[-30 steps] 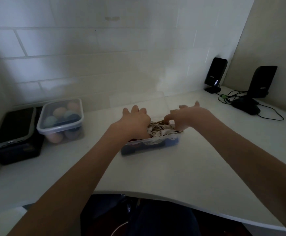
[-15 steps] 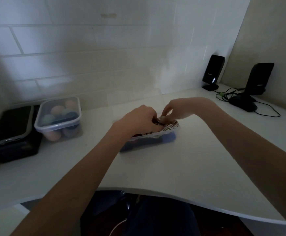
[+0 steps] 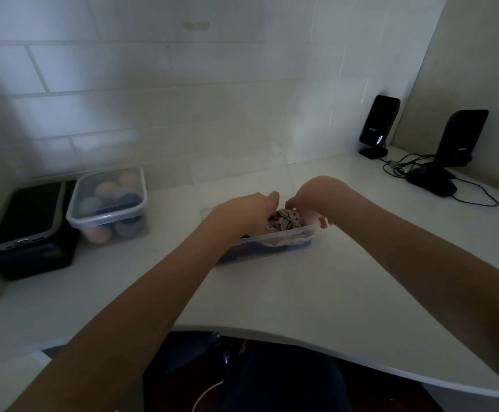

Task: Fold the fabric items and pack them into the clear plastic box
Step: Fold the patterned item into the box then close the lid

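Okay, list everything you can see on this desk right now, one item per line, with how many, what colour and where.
clear plastic box: one, clear, desk centre, open, under both hands.
patterned fabric: one bundle, beige with dark marks, in the clear plastic box; darker blue contents below it.
lidded container: one, clear with a lid on, back left; holds round items in orange, blue and teal.
black case: one, black with a grey-rimmed top, far left beside the lidded container.
speakers: two, black, back right corner.
mouse: one, black, right, in front of the nearer speaker.
cables: black, one green clip, by the mouse.
desk: one, white.
left hand: on the fabric in the box.
right hand: on the fabric, at the box's right end.
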A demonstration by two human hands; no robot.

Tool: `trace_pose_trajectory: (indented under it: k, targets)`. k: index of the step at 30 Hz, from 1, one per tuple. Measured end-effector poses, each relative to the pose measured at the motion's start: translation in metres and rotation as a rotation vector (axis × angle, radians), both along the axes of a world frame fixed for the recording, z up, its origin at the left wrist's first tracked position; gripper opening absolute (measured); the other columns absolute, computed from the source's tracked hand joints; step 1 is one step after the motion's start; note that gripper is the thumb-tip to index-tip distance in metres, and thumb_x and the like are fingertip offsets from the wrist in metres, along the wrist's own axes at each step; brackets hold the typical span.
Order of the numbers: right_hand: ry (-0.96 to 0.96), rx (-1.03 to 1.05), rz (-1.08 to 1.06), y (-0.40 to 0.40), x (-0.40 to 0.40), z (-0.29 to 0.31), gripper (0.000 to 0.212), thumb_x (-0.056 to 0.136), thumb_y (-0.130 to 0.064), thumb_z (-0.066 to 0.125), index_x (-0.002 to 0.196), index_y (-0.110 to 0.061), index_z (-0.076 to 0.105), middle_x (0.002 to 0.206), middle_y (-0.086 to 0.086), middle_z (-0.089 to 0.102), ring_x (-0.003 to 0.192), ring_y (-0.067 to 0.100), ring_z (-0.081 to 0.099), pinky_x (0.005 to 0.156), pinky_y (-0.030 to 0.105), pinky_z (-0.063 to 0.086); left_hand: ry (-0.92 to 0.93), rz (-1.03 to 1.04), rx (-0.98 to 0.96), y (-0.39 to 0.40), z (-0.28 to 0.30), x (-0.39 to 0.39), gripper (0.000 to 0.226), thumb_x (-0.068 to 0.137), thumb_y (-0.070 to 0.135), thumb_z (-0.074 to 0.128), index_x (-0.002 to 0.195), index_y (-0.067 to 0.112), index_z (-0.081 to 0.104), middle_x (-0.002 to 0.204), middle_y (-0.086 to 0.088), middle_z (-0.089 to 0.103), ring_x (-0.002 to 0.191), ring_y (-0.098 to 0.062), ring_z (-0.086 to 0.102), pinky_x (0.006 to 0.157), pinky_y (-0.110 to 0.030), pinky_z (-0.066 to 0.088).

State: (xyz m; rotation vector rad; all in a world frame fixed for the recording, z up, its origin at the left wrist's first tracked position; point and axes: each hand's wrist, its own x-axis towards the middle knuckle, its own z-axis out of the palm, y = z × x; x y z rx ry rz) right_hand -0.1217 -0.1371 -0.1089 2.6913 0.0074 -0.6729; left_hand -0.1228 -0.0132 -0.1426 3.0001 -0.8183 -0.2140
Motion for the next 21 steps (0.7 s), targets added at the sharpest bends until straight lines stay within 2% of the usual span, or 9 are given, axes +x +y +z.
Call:
trace_pose_trajectory:
  k: [2,4,5,12,15,17,18,19,21]
  targets:
    - [0.068,0.036,0.089,-0.006,0.0,0.003,0.065,0.088,-0.017,0.056,0.146,-0.025,0.027,0.086,0.003,0.062,0.073,0.015,0.062,0.08,0.031,0.054,-0.008,-0.013,0.027,-0.001,0.002,0.0,0.052,0.087,0.021,0.06,0.128,0.009,0.031,0.115,-0.016,0.056,0.095,-0.029,0.055,0.078,-0.039,0.049]
    - [0.055,0.026,0.164,-0.009,-0.003,0.005,0.064,0.089,-0.019,0.055,0.145,-0.026,0.024,0.075,0.001,0.055,0.06,0.01,0.051,0.058,0.02,0.045,-0.009,-0.016,0.057,-0.004,0.003,0.0,0.053,0.087,0.016,0.059,0.13,0.008,0.028,0.115,-0.018,0.056,0.094,-0.029,0.053,0.077,-0.038,0.047]
    - [0.052,0.036,0.175,-0.01,-0.005,0.005,0.065,0.089,-0.021,0.056,0.145,-0.027,0.024,0.073,0.001,0.053,0.058,0.009,0.048,0.053,0.019,0.04,-0.006,-0.019,0.072,-0.004,0.003,0.001,0.055,0.087,0.015,0.059,0.131,0.008,0.026,0.115,-0.018,0.055,0.095,-0.03,0.053,0.078,-0.039,0.047]
    - [0.033,0.276,0.082,-0.018,-0.005,0.003,0.063,0.086,-0.015,0.061,0.142,-0.024,0.033,0.071,0.001,0.055,0.057,0.01,0.047,0.052,0.018,0.043,0.103,-0.04,0.117,0.0,0.002,0.005,0.064,0.088,0.029,0.058,0.135,0.012,0.018,0.12,-0.017,0.058,0.099,-0.032,0.055,0.09,-0.047,0.048]
    - [-0.003,0.35,0.044,-0.023,-0.005,0.005,0.062,0.084,-0.019,0.065,0.139,-0.027,0.039,0.079,0.002,0.06,0.06,0.012,0.052,0.056,0.021,0.048,0.142,-0.032,0.086,0.001,0.002,0.007,0.068,0.087,0.033,0.061,0.135,0.014,0.017,0.12,-0.016,0.059,0.099,-0.031,0.055,0.092,-0.047,0.047]
    - [-0.122,0.354,0.11,-0.027,-0.005,0.009,0.057,0.077,-0.026,0.073,0.129,-0.03,0.051,0.092,-0.002,0.056,0.075,0.015,0.055,0.067,0.028,0.05,0.202,-0.019,-0.011,0.004,0.005,0.007,0.073,0.083,0.035,0.065,0.137,0.016,0.019,0.127,-0.012,0.057,0.103,-0.028,0.055,0.095,-0.044,0.045]
    - [-0.21,0.343,0.172,-0.029,-0.005,0.011,0.054,0.073,-0.032,0.077,0.122,-0.032,0.055,0.097,-0.006,0.051,0.085,0.015,0.052,0.072,0.03,0.046,0.24,-0.013,-0.083,0.006,0.007,0.007,0.073,0.083,0.035,0.066,0.138,0.017,0.021,0.131,-0.009,0.055,0.108,-0.025,0.054,0.098,-0.041,0.044]
    - [-0.281,0.351,0.236,-0.029,-0.006,0.013,0.052,0.07,-0.036,0.079,0.117,-0.033,0.057,0.098,-0.008,0.048,0.091,0.015,0.049,0.075,0.031,0.042,0.268,-0.015,-0.152,0.01,0.009,0.005,0.07,0.083,0.035,0.066,0.138,0.019,0.026,0.135,-0.006,0.053,0.113,-0.023,0.052,0.1,-0.037,0.042]
    - [-0.303,0.408,0.321,-0.029,-0.008,0.016,0.048,0.072,-0.035,0.078,0.115,-0.033,0.059,0.1,-0.009,0.051,0.097,0.015,0.051,0.076,0.029,0.039,0.264,-0.03,-0.26,0.018,0.014,0.001,0.06,0.083,0.034,0.066,0.136,0.019,0.04,0.135,-0.001,0.052,0.116,-0.017,0.051,0.1,-0.03,0.04]
